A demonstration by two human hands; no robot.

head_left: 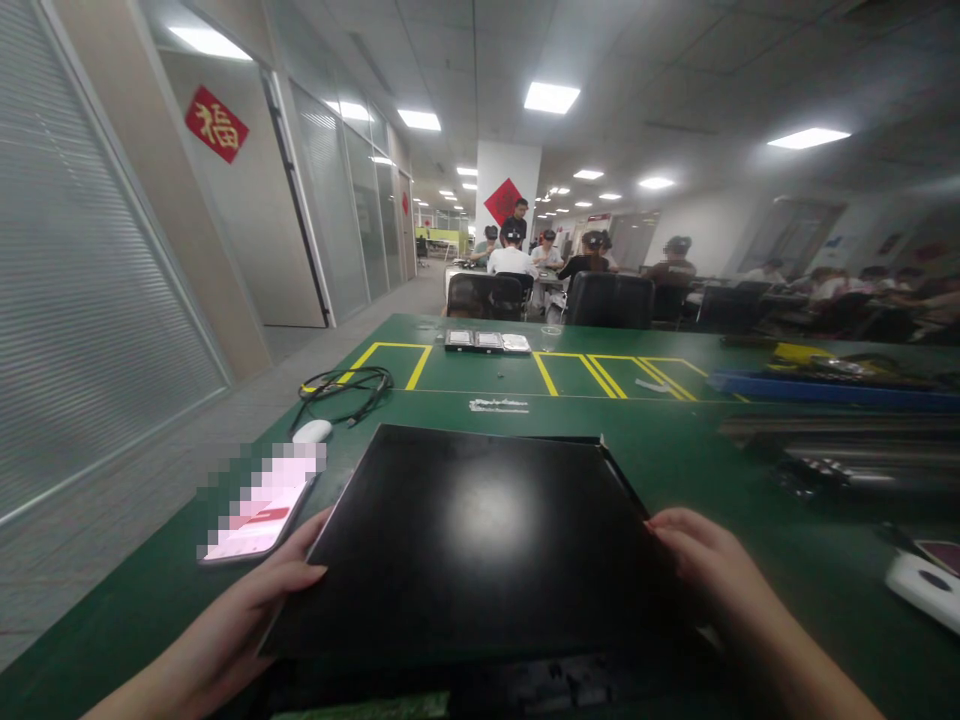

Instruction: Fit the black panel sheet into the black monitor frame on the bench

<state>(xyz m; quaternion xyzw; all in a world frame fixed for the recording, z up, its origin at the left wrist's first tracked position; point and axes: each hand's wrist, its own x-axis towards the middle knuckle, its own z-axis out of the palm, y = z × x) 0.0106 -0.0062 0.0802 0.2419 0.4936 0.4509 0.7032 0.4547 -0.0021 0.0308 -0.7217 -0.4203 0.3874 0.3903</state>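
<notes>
One black panel (465, 570) lies between the two hands (289, 580).

Counts, clock directions from the black panel: black panel (480, 540) x1. Hands x2: left hand (281, 580) at 9, right hand (701, 545) at 3. Phone (262, 515) x1 at 9, beyond the left hand. Mouse (312, 431) x1 at 10. Cable coil (341, 381) x1 at 11. Hard drives (488, 342) x3 in a row at 12. Blue tray (825, 388) x1 at 2; its contents too blurred to count. White device (930, 585) x1, far out at 3. Green table (660, 440) x1. Standing person (517, 225) x1 at 12; seated people blur together around 1, no firm count.
</notes>
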